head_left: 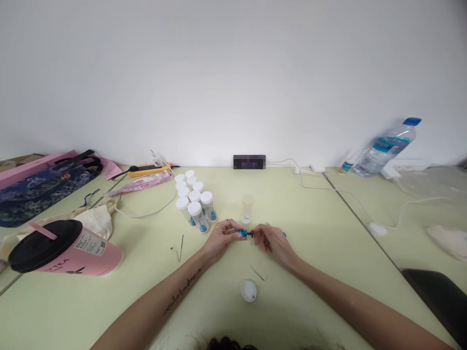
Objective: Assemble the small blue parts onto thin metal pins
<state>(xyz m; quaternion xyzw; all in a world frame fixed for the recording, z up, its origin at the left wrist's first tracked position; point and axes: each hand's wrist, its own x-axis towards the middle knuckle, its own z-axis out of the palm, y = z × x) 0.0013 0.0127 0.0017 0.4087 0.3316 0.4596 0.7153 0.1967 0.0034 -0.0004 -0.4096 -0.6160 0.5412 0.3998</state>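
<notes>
Just below the clear open vial (247, 209), my left hand (218, 239) pinches a small blue part (242, 233) with a black piece (250, 234) on its right end. Thin metal wires run along my left fingers. My right hand (272, 239) is closed right beside the black piece, its fingers curled. A blue tip (284, 234) shows behind that hand; the rest of what it holds is hidden. A white round cap (248, 290) lies on the table nearer to me, with a thin bent metal pin (259, 273) above it.
Several white-capped vials (195, 209) with blue parts inside stand left of my hands. A bent wire tool (179, 250) lies before them. A pink cup (83, 250) is at left, a leaning water bottle (386, 148) at back right. A white cable (350, 194) crosses the right side.
</notes>
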